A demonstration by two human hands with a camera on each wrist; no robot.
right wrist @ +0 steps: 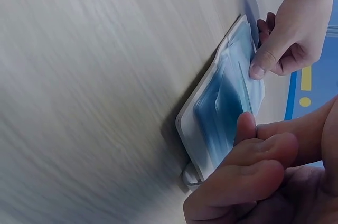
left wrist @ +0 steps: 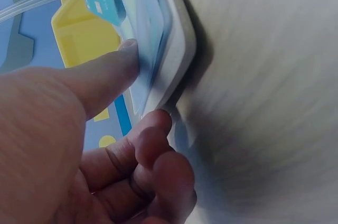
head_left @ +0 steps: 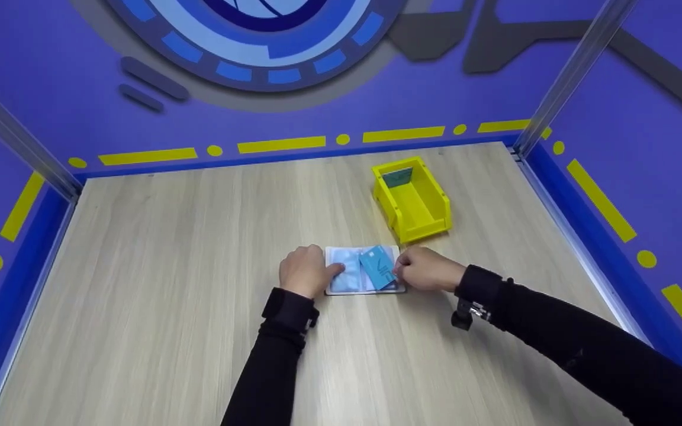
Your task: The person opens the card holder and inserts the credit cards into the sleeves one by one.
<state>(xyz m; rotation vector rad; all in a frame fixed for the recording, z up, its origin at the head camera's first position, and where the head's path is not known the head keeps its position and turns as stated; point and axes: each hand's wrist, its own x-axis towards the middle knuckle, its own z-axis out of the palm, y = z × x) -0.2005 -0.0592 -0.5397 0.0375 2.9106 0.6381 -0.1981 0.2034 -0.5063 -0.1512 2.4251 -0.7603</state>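
Observation:
An open card holder point(head_left: 347, 278) with clear plastic sleeves lies on the table between the two hands. My left hand point(head_left: 303, 271) holds its left side. In the left wrist view, the thumb point(left wrist: 119, 68) presses on the sleeves while the curled fingers point(left wrist: 161, 123) are at the cover's edge. My right hand point(head_left: 427, 269) pinches a blue card point(head_left: 378, 267) marked "VIP" by its right edge, between thumb and fingertip. The card is tilted over the right-hand page. Seen from the right wrist, the card point(right wrist: 245, 89) appears nearly edge-on above the sleeves point(right wrist: 211, 113).
Behind the card holder stands a yellow bin point(head_left: 415, 222), its low front close to the right hand. A dark greenish card point(head_left: 398, 177) leans inside against the bin's back wall. Blue-purple panels point(head_left: 293, 127) enclose the wood-grain table point(head_left: 169, 266) at the back and sides.

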